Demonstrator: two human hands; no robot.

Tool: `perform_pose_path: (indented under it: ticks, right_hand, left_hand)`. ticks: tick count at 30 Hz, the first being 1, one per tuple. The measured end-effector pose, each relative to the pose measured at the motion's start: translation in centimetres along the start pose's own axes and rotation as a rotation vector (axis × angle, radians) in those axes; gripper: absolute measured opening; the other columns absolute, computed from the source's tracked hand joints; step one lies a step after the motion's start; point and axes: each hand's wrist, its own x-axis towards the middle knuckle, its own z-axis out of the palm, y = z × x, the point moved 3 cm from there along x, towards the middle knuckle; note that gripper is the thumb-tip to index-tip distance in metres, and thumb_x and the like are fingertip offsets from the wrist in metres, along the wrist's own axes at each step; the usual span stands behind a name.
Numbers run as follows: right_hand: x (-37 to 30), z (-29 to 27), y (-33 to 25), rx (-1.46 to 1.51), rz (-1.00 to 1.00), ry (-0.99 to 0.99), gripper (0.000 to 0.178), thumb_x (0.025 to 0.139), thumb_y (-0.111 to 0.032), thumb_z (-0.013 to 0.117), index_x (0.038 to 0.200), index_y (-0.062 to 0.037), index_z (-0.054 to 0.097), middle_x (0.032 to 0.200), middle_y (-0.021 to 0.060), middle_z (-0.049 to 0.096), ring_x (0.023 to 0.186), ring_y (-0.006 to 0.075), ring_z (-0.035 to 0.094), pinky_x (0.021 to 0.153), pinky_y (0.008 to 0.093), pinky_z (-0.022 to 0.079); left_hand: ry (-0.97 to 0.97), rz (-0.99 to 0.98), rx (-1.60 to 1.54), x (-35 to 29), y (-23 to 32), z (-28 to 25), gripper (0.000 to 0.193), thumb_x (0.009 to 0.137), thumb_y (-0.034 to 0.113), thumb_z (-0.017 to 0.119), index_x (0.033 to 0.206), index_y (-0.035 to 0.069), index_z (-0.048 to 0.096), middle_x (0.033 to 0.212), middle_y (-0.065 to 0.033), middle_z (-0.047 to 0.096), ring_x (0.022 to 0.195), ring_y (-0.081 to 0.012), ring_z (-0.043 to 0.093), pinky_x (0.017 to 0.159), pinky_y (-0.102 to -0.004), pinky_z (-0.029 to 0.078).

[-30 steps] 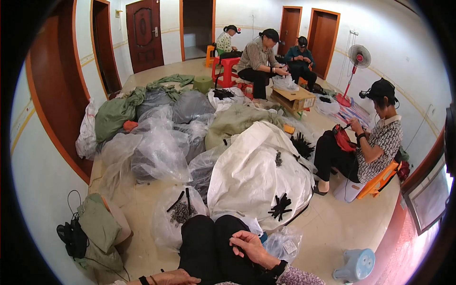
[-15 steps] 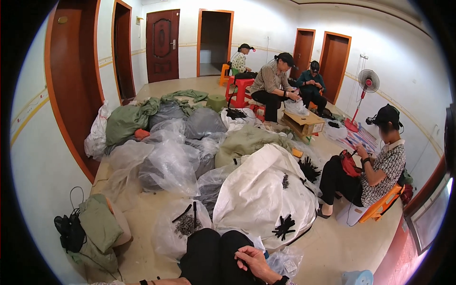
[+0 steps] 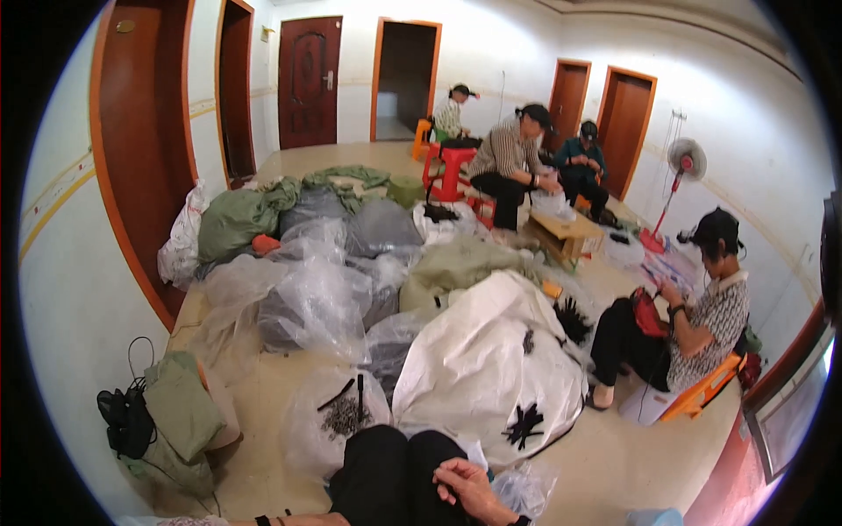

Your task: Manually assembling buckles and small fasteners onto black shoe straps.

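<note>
Broadly, a big white sheet (image 3: 465, 359) fills the middle of the frame, draped over a mound, and a heap of clear plastic bags (image 3: 320, 302) lies just left of it. At the right, a co-worker in a patterned shirt (image 3: 715, 329) sits bent over something red; in the upper centre, another in a striped shirt (image 3: 509, 151) sits near a cardboard box (image 3: 570, 235). The person's black trousers (image 3: 390, 465) cover both knees at the lower centre. Just left of them stands an open clear bag (image 3: 305, 438); right of them, near the lower edge, lies a crumpled clear bag (image 3: 528, 485). The right hand (image 3: 463, 485) is over the right thigh, fingers curled inward with the thumb near them; whether anything is pinched there, I cannot tell. The left hand (image 3: 330, 521) is cut off by the lower edge beside the other thigh, so its grip cannot be told either. Smaller again, a splayed bunch of black strips (image 3: 524, 426) lies low on the sheet, and two black sticks (image 3: 360, 388) rest by the small metal pieces (image 3: 343, 418) in the open bag.
</note>
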Motion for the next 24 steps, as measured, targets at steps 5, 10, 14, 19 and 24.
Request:
perform_pose_path:
  ticks: [5, 10, 14, 19, 24]
  right_hand:
    - [-0.8, 1.2, -1.4, -0.089, -0.025, 0.071, 0.012, 0.095, -0.017, 0.059, 0.088, -0.0072, 0.062, 0.063, 0.0026, 0.058, 0.051, 0.0089, 0.05, 0.048, 0.0211, 0.038]
    - [-0.2, 0.4, -1.2, -0.047, 0.014, -0.016, 0.008, 0.093, -0.009, 0.061, 0.089, -0.0014, 0.061, 0.077, 0.0065, 0.064, 0.055, 0.0106, 0.057, 0.044, 0.0207, 0.039]
    - [0.2, 0.1, -0.3, 0.077, 0.0, -0.012, 0.008, 0.092, -0.008, 0.063, 0.093, 0.0003, 0.062, 0.08, 0.0074, 0.065, 0.057, 0.0115, 0.059, 0.044, 0.0218, 0.041]
    - [1.3, -0.5, 0.0, 0.05, 0.005, -0.013, 0.01, 0.093, -0.01, 0.063, 0.09, -0.0003, 0.061, 0.075, 0.007, 0.064, 0.056, 0.0117, 0.058, 0.044, 0.0215, 0.041]
    - [0.3, 0.8, -1.6, -0.001, -0.085, -0.034, 0.009, 0.092, -0.01, 0.063, 0.093, -0.0009, 0.06, 0.079, 0.0058, 0.063, 0.061, 0.0104, 0.06, 0.049, 0.0217, 0.044]
  left_hand:
    - [0.038, -0.064, -0.077, 1.1, -0.2, -0.7, 0.043, 0.094, 0.04, 0.06, 0.084, 0.001, 0.075, 0.065, -0.0057, 0.068, 0.046, -0.0069, 0.047, 0.044, -0.0212, 0.036]
    - [0.067, -0.05, -0.045, 0.1, 0.6, -0.1, 0.043, 0.095, 0.039, 0.059, 0.082, 0.001, 0.075, 0.065, -0.0051, 0.068, 0.048, -0.0079, 0.052, 0.046, -0.022, 0.039]
    - [0.012, -0.035, -0.037, 0.8, 0.0, -0.8, 0.044, 0.095, 0.039, 0.058, 0.082, 0.0, 0.074, 0.065, -0.0051, 0.068, 0.052, -0.0091, 0.055, 0.049, -0.0213, 0.041]
    - [0.006, -0.136, -0.048, 3.4, -1.7, -2.3, 0.043, 0.095, 0.042, 0.059, 0.086, 0.003, 0.074, 0.066, 0.0002, 0.065, 0.054, -0.0058, 0.052, 0.05, -0.0185, 0.039]
    - [-0.046, -0.219, 0.041, 2.5, -3.2, -1.5, 0.047, 0.094, 0.047, 0.057, 0.092, 0.004, 0.076, 0.069, 0.0012, 0.066, 0.052, -0.003, 0.048, 0.047, -0.0168, 0.036]
